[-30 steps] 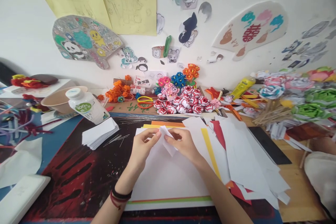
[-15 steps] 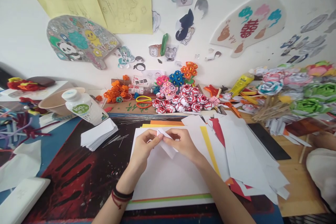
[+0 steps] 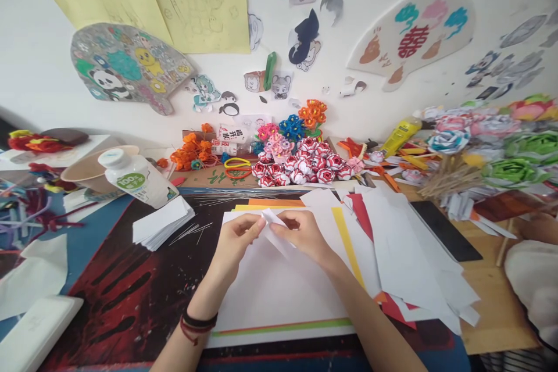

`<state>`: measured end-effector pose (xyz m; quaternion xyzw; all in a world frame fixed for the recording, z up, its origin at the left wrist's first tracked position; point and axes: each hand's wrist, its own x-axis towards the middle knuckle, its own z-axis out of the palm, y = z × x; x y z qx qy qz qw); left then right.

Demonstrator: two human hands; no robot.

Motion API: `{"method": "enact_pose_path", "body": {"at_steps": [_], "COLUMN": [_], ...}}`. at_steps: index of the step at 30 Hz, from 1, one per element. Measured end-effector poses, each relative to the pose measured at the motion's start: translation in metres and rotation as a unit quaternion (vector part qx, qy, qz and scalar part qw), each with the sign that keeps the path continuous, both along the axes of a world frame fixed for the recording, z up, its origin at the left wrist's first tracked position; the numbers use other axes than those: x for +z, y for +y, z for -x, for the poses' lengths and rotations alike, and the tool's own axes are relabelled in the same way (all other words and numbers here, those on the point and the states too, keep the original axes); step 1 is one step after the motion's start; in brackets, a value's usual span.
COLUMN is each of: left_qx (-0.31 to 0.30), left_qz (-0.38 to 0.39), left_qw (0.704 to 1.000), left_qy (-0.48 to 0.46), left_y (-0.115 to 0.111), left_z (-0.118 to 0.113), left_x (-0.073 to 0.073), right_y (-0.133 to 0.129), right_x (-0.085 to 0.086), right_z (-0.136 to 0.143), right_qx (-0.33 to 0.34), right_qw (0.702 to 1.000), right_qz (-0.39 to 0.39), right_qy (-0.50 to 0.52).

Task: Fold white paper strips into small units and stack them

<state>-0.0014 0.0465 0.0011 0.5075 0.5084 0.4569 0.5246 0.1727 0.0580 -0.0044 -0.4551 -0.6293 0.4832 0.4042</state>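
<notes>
A small folded piece of white paper (image 3: 278, 239) is held between my two hands, above a large white sheet (image 3: 279, 296). My left hand (image 3: 238, 239) pinches its upper left part between thumb and fingertips. On the other side, my right hand (image 3: 303, 236) grips the paper with the thumb in front and the fingers curled behind. The paper's lower end points down over the sheet. Left of my hands lie a stack of white paper pieces (image 3: 161, 222) and several thin wires (image 3: 192, 233).
A white bottle (image 3: 137, 177) and a bowl (image 3: 91, 171) stand at the left. Red-and-white paper flowers (image 3: 300, 165) line the back. Loose white sheets (image 3: 405, 250) and a black strip (image 3: 447, 231) lie at the right. A person's arm (image 3: 538, 226) shows at the right edge.
The folded paper has turned slightly between my fingers, and its upper part looks more opened out. My left hand has shifted slightly left. The whole view has moved a little.
</notes>
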Motion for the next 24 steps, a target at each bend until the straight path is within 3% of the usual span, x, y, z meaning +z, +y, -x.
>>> {"method": "enact_pose_path", "body": {"at_steps": [12,24], "left_qx": [0.109,0.124], "left_qz": [-0.04,-0.065], "left_qw": [0.992,0.986], "left_qy": [0.039,0.094], "left_y": [-0.008,-0.012], "left_z": [-0.008,-0.01], "left_x": [-0.009,-0.01], "right_y": [-0.001,-0.002], "right_x": [-0.003,-0.008], "right_z": [0.002,0.003], "right_qx": [0.007,0.021], "right_qw": [1.0,0.999], "right_qz": [0.01,0.032], "right_qy": [0.007,0.017]}}
